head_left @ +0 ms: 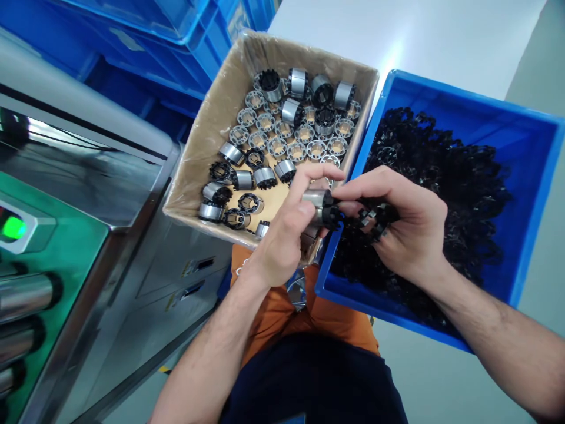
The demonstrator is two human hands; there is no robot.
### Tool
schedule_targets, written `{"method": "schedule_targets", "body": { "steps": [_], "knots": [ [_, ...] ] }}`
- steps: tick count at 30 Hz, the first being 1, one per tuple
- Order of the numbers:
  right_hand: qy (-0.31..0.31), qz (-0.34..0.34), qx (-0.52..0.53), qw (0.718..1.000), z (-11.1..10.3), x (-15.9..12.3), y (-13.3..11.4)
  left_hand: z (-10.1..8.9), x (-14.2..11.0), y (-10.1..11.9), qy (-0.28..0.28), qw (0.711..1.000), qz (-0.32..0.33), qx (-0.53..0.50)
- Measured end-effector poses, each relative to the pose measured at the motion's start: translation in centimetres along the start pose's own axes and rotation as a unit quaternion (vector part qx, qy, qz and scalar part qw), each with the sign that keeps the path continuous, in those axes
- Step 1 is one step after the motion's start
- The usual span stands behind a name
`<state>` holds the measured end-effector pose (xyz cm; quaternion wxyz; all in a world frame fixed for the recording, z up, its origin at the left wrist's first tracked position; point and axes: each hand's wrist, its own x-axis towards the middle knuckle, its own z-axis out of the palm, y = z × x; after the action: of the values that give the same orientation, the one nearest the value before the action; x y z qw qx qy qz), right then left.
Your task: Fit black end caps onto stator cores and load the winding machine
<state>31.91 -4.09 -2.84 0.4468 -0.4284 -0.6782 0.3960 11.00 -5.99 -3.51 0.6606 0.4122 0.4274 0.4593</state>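
Observation:
My left hand [286,229] is closed around metal motor stator cores [316,199], at least two of them, with black plastic end pieces facing right. Fingers of my right hand [401,218] touch the black end of the upper core. Tucked in the right palm are several black plastic end caps [375,221], partly hidden by the fingers. Both hands are above the adjoining edges of a cardboard box [198,176] and a blue bin [441,330]. Inside the box, bare ring-shaped cores [277,146] stand in rows, and others with black caps lie around them.
A heap of black plastic caps [441,176] fills much of the blue bin. Stacked blue crates [145,53] stand at the back left. On the left is a metal machine [145,265] with a green panel [79,235] holding metal cylinders [26,297]. A white tabletop [344,35] lies behind.

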Motion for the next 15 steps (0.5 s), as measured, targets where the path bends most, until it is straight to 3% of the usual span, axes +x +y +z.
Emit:
{"method": "schedule_targets", "body": {
  "steps": [4,11,13,15],
  "knots": [
    [-0.006,-0.031,-0.02,0.999,0.0,-0.4,0.6,-0.2,-0.1,0.2,-0.011,1.0,-0.016,-0.008],
    [0.011,-0.167,-0.071,0.983,0.0,-0.8,1.8,-1.3,0.5,-0.7,-0.095,0.995,0.032,0.001],
    [0.018,-0.149,-0.047,0.988,0.4,-0.8,1.5,-1.8,0.7,-1.4,-0.117,0.991,0.063,0.003],
    [0.023,-0.091,-0.018,0.995,0.8,-0.6,1.0,-2.1,0.6,-1.9,-0.115,0.99,0.078,0.018]
  ]
}}
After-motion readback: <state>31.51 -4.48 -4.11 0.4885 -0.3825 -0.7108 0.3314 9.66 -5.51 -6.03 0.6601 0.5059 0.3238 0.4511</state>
